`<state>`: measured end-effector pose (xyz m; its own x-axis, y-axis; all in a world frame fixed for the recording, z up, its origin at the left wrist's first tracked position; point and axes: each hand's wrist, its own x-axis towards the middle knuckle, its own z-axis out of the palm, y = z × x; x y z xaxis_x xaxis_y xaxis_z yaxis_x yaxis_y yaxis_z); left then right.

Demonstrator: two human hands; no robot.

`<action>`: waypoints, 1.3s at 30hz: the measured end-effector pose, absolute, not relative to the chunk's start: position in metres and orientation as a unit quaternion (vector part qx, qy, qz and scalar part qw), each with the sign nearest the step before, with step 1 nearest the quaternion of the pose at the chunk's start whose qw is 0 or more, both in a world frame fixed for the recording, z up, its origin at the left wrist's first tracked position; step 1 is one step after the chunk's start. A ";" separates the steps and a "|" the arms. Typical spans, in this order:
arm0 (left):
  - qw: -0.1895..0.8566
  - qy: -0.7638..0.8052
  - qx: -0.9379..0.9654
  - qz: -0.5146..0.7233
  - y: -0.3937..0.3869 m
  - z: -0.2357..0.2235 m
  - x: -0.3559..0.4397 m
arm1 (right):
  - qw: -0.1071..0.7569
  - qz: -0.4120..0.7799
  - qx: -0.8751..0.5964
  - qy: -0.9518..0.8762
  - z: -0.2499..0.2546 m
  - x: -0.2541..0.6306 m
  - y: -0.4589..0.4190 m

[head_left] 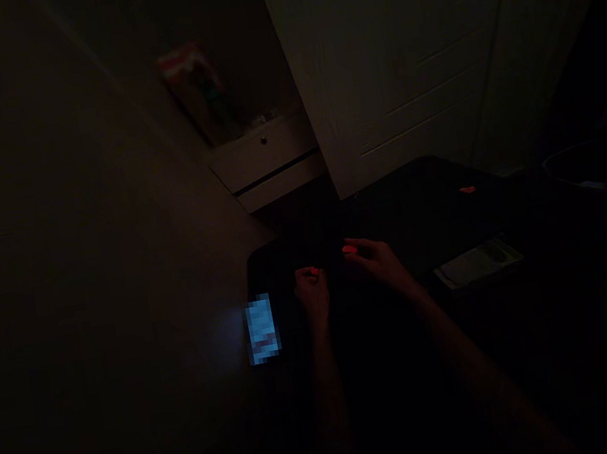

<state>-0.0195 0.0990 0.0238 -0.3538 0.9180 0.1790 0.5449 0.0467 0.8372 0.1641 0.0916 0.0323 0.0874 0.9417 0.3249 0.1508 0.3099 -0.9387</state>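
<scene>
The scene is very dark. My left hand (313,294) is closed, its fingers curled round a small glowing red piece (315,272) whose kind I cannot make out. Between the thumb and fingers of my right hand (381,264), a second red piece (350,250), flat and rounded, is pinched. The hands are a little apart over a dark table (409,196). Farther right on that table lies a small orange-red piece (467,189). To the left of my left hand is a bright, pixelated blue screen (261,328).
A pale wall (80,258) bounds the left side. Behind the table stand a white panelled door (395,46) and a drawer unit (278,149) with a colourful package (201,92) on top. A flat box or book (480,262) lies right of my right forearm.
</scene>
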 end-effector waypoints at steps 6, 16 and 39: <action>0.119 0.740 0.549 0.370 0.096 0.031 -0.025 | 0.554 0.346 -0.450 -0.610 0.036 0.158 0.086; 0.208 0.570 0.485 0.630 0.067 0.016 -0.023 | 0.513 0.283 -0.420 -0.693 0.033 0.137 0.080; 0.386 0.501 0.482 0.607 0.059 0.030 -0.018 | 0.526 0.296 -0.350 -0.716 0.032 0.131 0.076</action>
